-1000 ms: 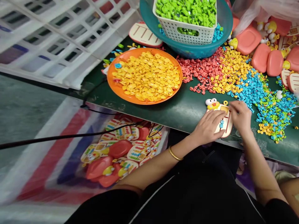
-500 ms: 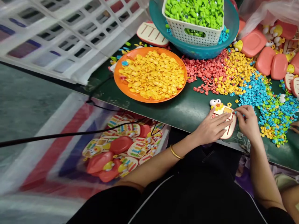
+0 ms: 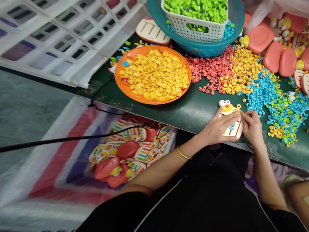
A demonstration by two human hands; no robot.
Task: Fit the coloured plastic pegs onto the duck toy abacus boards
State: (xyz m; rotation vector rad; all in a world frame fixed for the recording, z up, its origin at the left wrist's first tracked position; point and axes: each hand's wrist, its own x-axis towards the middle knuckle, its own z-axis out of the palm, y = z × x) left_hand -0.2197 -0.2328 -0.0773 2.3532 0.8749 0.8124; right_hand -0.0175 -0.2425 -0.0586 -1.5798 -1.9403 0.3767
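Observation:
A cream duck-faced toy board [image 3: 232, 129] lies at the near edge of the dark green table [image 3: 190, 111]. My left hand [image 3: 217, 129] rests flat on it, fingers stretched over its left side. My right hand [image 3: 252, 127] is closed in a pinch at the board's upper right edge; what it pinches is too small to name. Loose small beads lie just beyond in red [image 3: 210, 69], yellow [image 3: 241, 69] and blue [image 3: 264, 91] heaps.
An orange plate [image 3: 123, 82] of yellow discs sits at centre left. A teal basin [image 3: 205, 48] holds a white basket [image 3: 193, 30] of green beads. Pink toy shells [image 3: 272, 56] lie at far right. Finished toys [image 3: 125, 154] fill a striped bag on the floor. White crates [image 3: 60, 38] stand left.
My right hand went out to the blue beads, then came back to the board's edge. My left hand stayed on the board. The view shifted slightly.

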